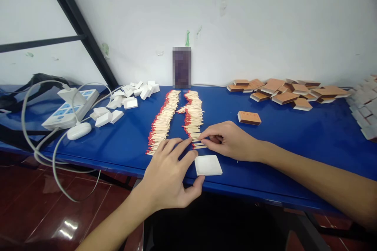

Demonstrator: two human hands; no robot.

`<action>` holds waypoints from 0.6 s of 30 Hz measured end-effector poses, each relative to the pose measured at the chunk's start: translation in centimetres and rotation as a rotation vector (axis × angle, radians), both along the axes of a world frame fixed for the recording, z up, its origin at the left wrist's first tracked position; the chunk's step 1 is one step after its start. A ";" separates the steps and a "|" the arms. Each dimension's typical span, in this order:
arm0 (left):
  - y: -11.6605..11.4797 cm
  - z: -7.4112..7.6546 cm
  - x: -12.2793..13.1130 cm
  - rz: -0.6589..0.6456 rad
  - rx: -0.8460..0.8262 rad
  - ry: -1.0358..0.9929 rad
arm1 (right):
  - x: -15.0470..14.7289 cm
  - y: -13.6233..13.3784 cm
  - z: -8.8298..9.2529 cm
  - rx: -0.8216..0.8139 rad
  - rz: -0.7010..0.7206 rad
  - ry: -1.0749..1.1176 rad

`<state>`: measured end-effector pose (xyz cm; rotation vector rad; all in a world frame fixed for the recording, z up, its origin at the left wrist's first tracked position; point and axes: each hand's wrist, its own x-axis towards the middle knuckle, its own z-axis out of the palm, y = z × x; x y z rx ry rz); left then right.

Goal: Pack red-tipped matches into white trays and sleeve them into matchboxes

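Red-headed matches lie in two long rows, a left row (163, 121) and a right row (193, 111). My right hand (228, 139) pinches the plain ends of matches at the near end of the right row. Spread over the gap between the rows' near ends is my left hand (171, 172), its fingers apart and a fingertip by the red heads. A white inner matchbox tray (208, 165) rests at the table's front edge, between my left thumb and my right hand. Whether my left fingers touch the tray is hard to see.
On the blue table (129, 149), white trays (131, 102) lie at the left, near a power strip (72, 108) with looping cables. Brown matchbox sleeves (284, 93) are piled at the back right, one sleeve (249, 118) apart. White stacked boxes (365, 102) stand far right.
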<state>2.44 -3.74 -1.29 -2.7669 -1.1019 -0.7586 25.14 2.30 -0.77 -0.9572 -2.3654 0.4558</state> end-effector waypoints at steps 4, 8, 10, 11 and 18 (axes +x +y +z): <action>0.1 0.0 0.0 0.001 -0.001 0.012 | 0.0 0.1 0.0 0.007 -0.001 0.002; 0.0 0.0 0.0 -0.005 -0.002 0.006 | 0.0 0.0 0.0 -0.003 0.002 0.005; 0.0 0.0 0.0 -0.006 0.001 0.001 | 0.1 0.0 0.0 -0.019 -0.004 0.011; 0.0 0.0 0.0 -0.007 0.002 -0.003 | 0.1 -0.1 0.0 -0.031 -0.009 0.016; 0.1 0.1 0.0 -0.038 -0.015 -0.018 | 0.0 -0.2 0.4 -0.158 0.001 0.019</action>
